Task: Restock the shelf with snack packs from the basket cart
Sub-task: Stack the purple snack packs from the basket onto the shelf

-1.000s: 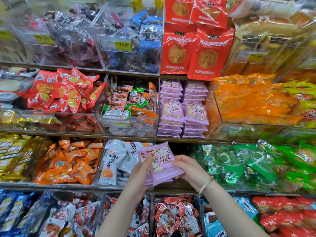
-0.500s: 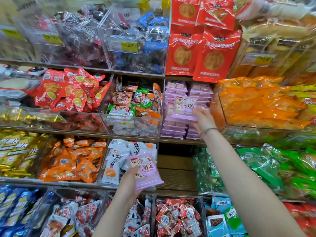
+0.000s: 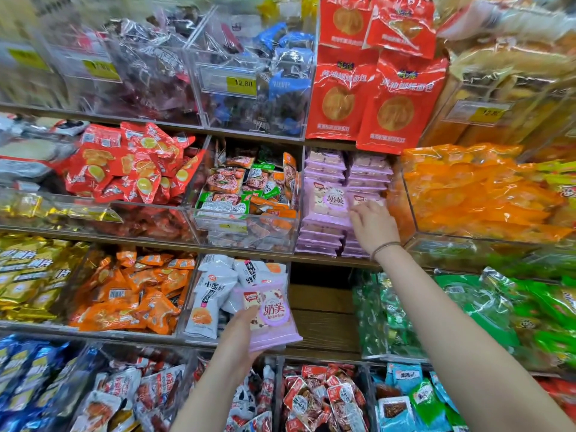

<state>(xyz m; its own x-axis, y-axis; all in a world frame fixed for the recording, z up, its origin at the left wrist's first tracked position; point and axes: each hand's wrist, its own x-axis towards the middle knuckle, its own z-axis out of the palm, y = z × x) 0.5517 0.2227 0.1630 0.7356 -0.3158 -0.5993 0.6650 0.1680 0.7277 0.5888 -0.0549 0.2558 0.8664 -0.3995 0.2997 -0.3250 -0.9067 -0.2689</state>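
Here the right hand [image 3: 372,226] reaches up at centre right, arm outstretched, its grip loosely spread with fingertips touching a purple snack pack [image 3: 366,199] stacked on the shelf [image 3: 311,259], while the left hand [image 3: 238,338], lower centre, pinches more purple packs [image 3: 274,319], thumb in front.

Lilac snack packs [image 3: 324,201] bear pinkish round labels; the large bags [image 3: 338,95] above are red, neighbouring packets [image 3: 467,194] orange.
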